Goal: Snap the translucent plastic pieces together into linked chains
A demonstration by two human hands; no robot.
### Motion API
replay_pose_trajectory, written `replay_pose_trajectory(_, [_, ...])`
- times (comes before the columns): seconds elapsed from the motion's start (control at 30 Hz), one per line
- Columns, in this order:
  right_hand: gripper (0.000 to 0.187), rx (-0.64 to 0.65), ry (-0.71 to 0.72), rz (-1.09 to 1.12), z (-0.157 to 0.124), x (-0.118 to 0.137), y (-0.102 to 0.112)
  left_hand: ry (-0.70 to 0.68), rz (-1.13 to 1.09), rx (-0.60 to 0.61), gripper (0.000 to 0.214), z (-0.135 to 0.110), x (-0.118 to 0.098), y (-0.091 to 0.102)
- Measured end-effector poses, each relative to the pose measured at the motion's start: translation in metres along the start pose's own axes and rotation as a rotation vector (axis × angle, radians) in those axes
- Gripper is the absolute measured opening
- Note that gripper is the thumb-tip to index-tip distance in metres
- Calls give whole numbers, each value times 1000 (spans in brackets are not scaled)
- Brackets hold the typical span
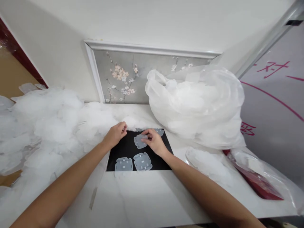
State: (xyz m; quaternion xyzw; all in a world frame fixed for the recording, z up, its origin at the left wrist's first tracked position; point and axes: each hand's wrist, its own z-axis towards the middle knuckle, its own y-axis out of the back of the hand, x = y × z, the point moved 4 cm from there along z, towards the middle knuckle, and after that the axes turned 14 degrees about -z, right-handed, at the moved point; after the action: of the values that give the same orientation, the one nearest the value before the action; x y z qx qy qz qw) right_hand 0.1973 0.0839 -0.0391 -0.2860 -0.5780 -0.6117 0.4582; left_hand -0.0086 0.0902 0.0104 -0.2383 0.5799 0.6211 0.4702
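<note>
My right hand (155,141) pinches a translucent plastic piece (139,142) with rounded corners, over a black mat (127,144). My left hand (117,134) is at the mat's far left corner, its thumb and fingertips pressed together beside the edge of the white pile. What these fingers hold, if anything, is too small to make out. Nearer to me, two similar pieces with small raised pegs lie on the mat: a left one (123,164) and a right one (142,161), both reaching its front edge. Another translucent piece (159,131) shows at the far right corner.
A large heap of translucent pieces (52,126) covers the left side. A full white plastic bag (197,107) stands at the back right. Beside it are a smaller pile (211,166) and a red item (263,183) under clear plastic. A framed floral panel (123,76) is behind.
</note>
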Motion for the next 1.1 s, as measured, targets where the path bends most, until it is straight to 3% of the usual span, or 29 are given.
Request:
replay_pose_trajectory(0.13, [45,27,-37,38,-2,-1,-5,105,-156,-105,25,-22,-1,17])
replay_pose_trajectory(0.27, [37,167,-82,195,-5,6,-13,168,-228,-183,21,-41,0,20])
replay_pose_trajectory(0.37, [30,246,-131,321,-2,11,-17,202,-330,-187,59,-48,3,16])
replay_pose_trajectory(0.47, [36,304,-209,399,2,9,-19,382,-562,-119,82,-53,13,9])
replay_pose_trajectory(0.67, [42,328,-237,518,4,0,-16,492,-735,-65,47,-56,18,9])
replay_pose_trajectory(0.97, [31,387,-291,667,4,-2,-9,610,-1068,-114,28,-55,21,5])
replay_pose_trajectory(1.1, [29,384,-316,704,4,-2,-7,667,-1194,-97,31,-53,21,5])
